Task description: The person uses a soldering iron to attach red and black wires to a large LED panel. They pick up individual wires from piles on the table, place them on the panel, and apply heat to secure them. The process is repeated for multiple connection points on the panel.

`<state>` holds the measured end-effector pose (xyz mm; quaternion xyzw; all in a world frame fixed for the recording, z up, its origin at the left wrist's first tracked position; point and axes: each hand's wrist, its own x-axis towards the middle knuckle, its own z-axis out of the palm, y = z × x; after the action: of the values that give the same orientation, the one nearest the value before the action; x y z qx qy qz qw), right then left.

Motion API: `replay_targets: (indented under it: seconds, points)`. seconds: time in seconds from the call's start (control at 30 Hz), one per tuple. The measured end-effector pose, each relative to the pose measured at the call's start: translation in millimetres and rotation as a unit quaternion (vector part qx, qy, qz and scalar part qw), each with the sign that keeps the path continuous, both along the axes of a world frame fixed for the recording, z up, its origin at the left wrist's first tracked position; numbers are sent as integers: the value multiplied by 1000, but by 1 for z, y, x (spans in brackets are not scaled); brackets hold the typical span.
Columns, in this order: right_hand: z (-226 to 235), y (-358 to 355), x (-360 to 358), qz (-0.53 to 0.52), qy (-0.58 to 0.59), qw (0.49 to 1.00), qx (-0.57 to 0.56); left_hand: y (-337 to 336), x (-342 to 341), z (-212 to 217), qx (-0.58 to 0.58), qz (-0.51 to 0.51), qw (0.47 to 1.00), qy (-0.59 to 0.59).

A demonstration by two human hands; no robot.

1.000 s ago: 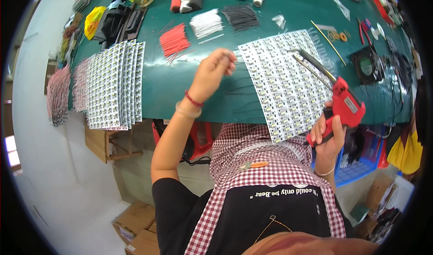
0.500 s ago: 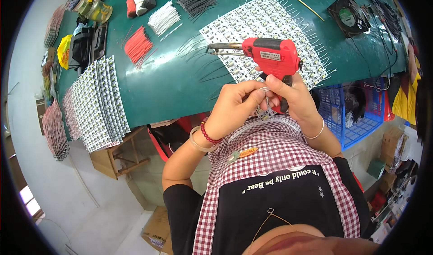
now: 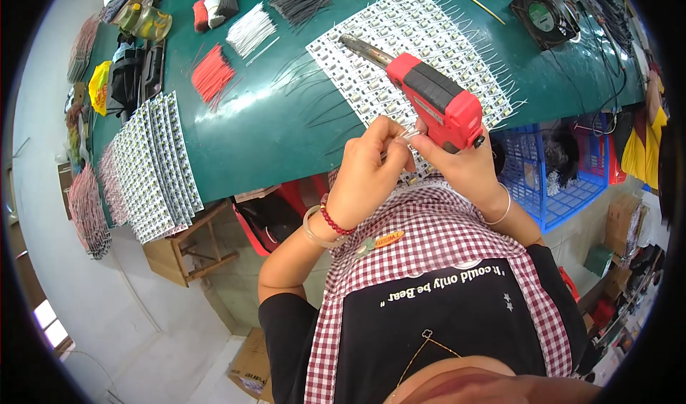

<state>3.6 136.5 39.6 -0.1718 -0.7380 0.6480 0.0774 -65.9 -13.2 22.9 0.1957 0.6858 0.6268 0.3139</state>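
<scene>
Red soldering gun [image 3: 436, 105] tilted further left; right hand [image 3: 457, 162] gripping it, left hand [image 3: 371, 169] fingers pinching wire [image 3: 406, 136]

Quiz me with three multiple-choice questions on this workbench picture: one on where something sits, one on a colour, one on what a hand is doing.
1. Where does the black fan sit?
A. far right of the green table
B. in the blue basket
C. on the wooden stool

2. What colour is the body of the soldering gun?
A. yellow
B. red
C. white

3. What is the right hand doing?
A. resting flat on the table
B. gripping the gun's handle
C. hanging empty at the side

Answers:
1 A, the fan lies on the tabletop near its far right corner.
2 B, its casing is red with a dark metal tip over the white board panel.
3 B, its fingers wrap the handle, while the left hand pinches something thin beside it.
</scene>
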Motion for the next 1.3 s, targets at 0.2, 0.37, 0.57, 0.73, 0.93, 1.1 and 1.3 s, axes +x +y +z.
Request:
replay_targets:
  seconds: [0.2, 0.37, 0.57, 0.73, 0.93, 1.1, 1.3]
  points:
    - [2, 0, 0, 0, -1, 1000, -22, -1, 4, -4, -19, 18, 996, 90]
    - [7, 11, -4, -16, -16, 977, -213, -3, 6, -3, -38, 38, 991, 122]
    - [-6, 16, -4, 7, -26, 974, -223, 5, 8, 1, -19, 30, 990, 137]
    - [-10, 16, -4, 9, -18, 976, -215, 7, 9, 0, -14, 14, 992, 124]
    - [-10, 16, -4, 6, -15, 975, -220, 6, 10, -2, -11, 10, 993, 117]
    - [-7, 14, -1, 3, 12, 992, -128, 7, 9, -10, -49, 40, 992, 108]
    - [-7, 4, 7, -5, -9, 1000, -28, 9, 14, -9, -51, 21, 991, 120]
